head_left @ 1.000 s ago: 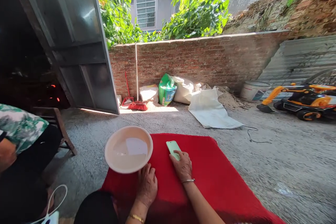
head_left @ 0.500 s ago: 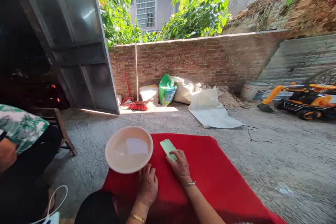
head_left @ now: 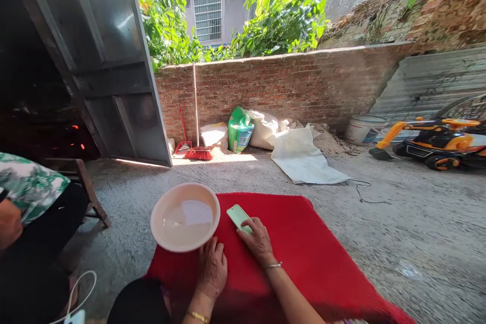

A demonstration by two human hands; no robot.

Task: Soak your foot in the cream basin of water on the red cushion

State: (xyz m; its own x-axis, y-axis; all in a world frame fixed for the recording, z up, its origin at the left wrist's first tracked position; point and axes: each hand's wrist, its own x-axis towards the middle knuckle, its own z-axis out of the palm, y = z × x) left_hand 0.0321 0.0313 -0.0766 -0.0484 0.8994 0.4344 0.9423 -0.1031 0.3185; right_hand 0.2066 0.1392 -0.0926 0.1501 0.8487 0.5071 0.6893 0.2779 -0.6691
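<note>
A pale green phone [head_left: 236, 214] lies slantwise on the red cloth [head_left: 296, 253]. My right hand [head_left: 258, 239], with a silver bangle at the wrist, grips its near end between thumb and fingers. To the left stands a pale pink basin [head_left: 158, 235] holding clear water. My left hand [head_left: 213, 266] rests on the cloth just below the basin's rim, its fingers extended and holding nothing. Whether its fingertips touch the basin I cannot tell. A gold-coloured bracelet circles the left wrist.
On the left, a person [head_left: 34, 182] sits near a wooden chair [head_left: 91, 197]; a white cable [head_left: 93, 283] loops below. Beyond lie a broom [head_left: 199, 153], sacks [head_left: 240, 131], a white sheet [head_left: 307, 157], a bucket [head_left: 364, 129] and a toy digger [head_left: 436, 142].
The phone's far end has swung slightly left, with my right hand still on it. The whole view has shifted a little. My left hand stays beside the basin.
</note>
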